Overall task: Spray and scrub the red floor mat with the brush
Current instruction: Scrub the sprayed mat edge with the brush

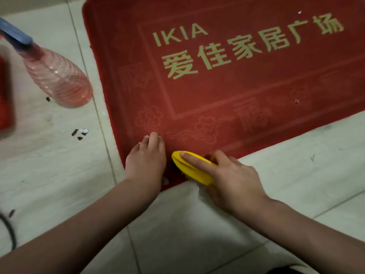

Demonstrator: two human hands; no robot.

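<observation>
Now | right hand (235, 182) grips brush (190, 171) | left hand (147, 159) apparently flat on mat (217, 91)

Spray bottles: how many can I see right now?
1. The pink spray bottle stands on the tile floor left of the red mat; more may lie outside the frame.

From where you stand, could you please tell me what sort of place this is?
Likely a tiled indoor floor, perhaps an entrance: pale tiles with grout lines, a red floor mat with printed lettering, a spray bottle and yellow brush.
</observation>
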